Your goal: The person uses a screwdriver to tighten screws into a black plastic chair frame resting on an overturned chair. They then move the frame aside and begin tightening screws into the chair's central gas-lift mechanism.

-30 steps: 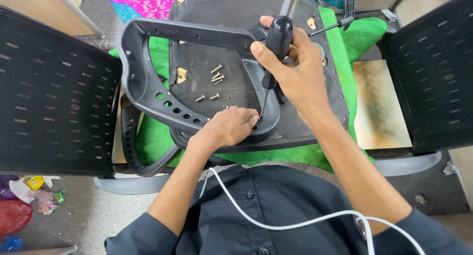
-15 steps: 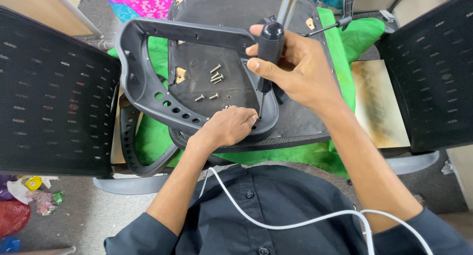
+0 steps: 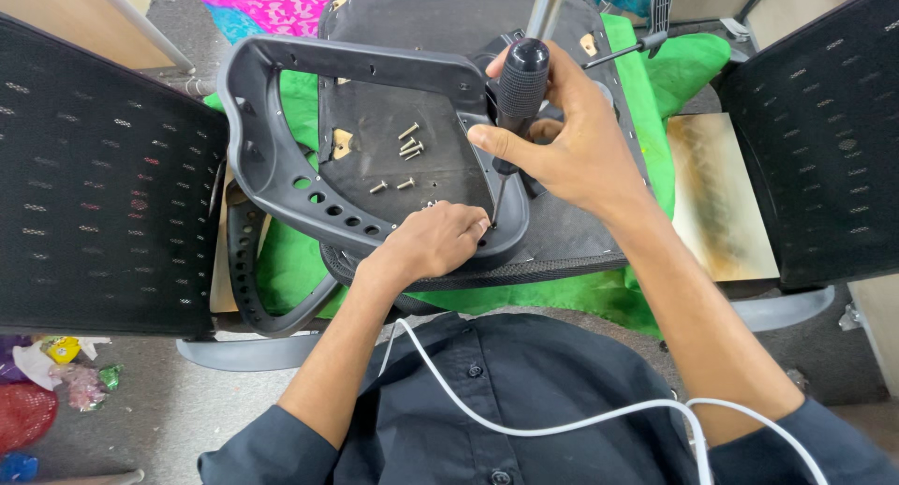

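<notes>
1. Screwdriver (image 3: 518, 96): black handle, centre top of the frame, held upright in the right hand (image 3: 571, 148), grip wrapped tight round the handle. Thin shaft runs down to a tip at about the frame's centre; the tip itself is hard to make out.
2. Left hand (image 3: 438, 243): just below centre, fingers pinched narrow at the screwdriver tip, resting on the armrest frame (image 3: 281, 181). Whatever they pinch is hidden by the fingertips; whether it is a screw cannot be told.
3. Armrest frame: dark grey plastic loop with a row of holes, lying across the upturned chair seat (image 3: 449, 157); its lower edge is covered by the left hand.
4. Loose screws (image 3: 408, 148): several, silver, scattered on the seat underside inside the loop.
5. Green cloth (image 3: 674, 92): under the seat, mostly covered.
6. Mesh chair backs (image 3: 103, 176): black, at left and right frame edges, both cut off.
7. Floor (image 3: 150, 401): grey, with coloured litter at lower left.
8. White cable (image 3: 562, 419): crosses the dark shirt, bottom centre.
</notes>
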